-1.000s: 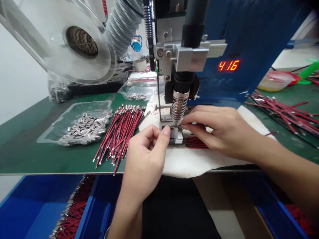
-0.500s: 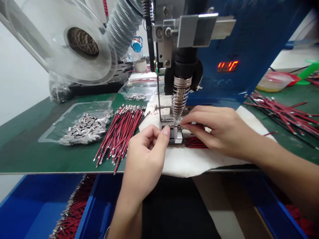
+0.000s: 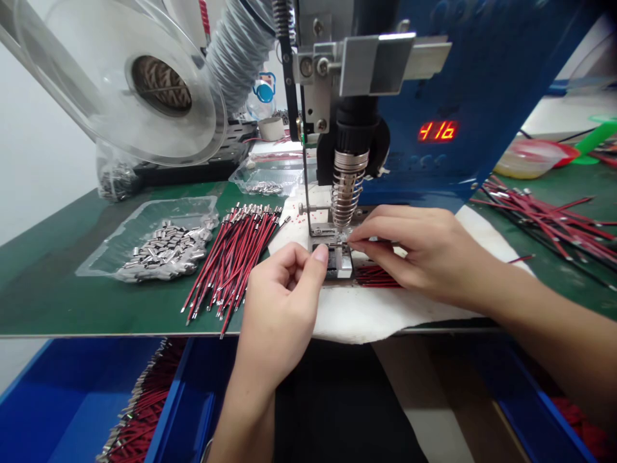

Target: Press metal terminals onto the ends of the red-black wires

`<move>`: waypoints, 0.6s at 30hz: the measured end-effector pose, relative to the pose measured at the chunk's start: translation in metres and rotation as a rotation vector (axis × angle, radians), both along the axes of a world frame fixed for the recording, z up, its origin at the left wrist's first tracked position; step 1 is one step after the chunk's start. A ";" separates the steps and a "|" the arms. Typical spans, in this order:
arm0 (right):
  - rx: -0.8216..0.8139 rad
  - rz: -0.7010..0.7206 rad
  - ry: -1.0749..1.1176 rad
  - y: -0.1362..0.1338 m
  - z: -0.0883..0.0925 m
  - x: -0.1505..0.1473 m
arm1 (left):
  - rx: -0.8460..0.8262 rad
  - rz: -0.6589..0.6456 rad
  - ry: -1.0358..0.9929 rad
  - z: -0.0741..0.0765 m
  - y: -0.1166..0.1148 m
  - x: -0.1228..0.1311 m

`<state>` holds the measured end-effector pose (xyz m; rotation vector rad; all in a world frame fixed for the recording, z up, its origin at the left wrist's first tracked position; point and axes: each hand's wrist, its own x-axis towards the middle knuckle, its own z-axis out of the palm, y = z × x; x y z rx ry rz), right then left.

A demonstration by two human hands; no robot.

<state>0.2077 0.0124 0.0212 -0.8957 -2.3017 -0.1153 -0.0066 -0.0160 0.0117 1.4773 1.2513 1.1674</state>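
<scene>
My left hand (image 3: 284, 302) is closed, thumb against curled fingers, at the left end of a small metal fixture (image 3: 343, 265). Whatever it pinches is hidden. From the other side, the thumb and fingers of my right hand (image 3: 409, 251) pinch together at the fixture's right edge. The thing between those fingertips is too small to make out. Straight above the fixture points the spring-wrapped tip (image 3: 348, 186) of a blue machine (image 3: 414, 173) with a red lit display. Red and black wires (image 3: 378, 276) lie under my right hand.
Left of my hands lies a pile of red-black wires (image 3: 241, 257) with metal ends. A clear tray (image 3: 96, 260) holds small metal connectors. More wires (image 3: 554, 218) lie at right. Below the table edge, a blue bin (image 3: 62, 399) holds wires. A clear spool (image 3: 96, 83) hangs upper left.
The digits on the red display have changed. Both hands keep their places at the fixture; the view has shifted very slightly.
</scene>
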 end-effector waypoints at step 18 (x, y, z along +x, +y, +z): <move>0.129 0.067 0.123 -0.004 0.003 -0.001 | 0.020 0.001 -0.055 -0.003 0.000 -0.002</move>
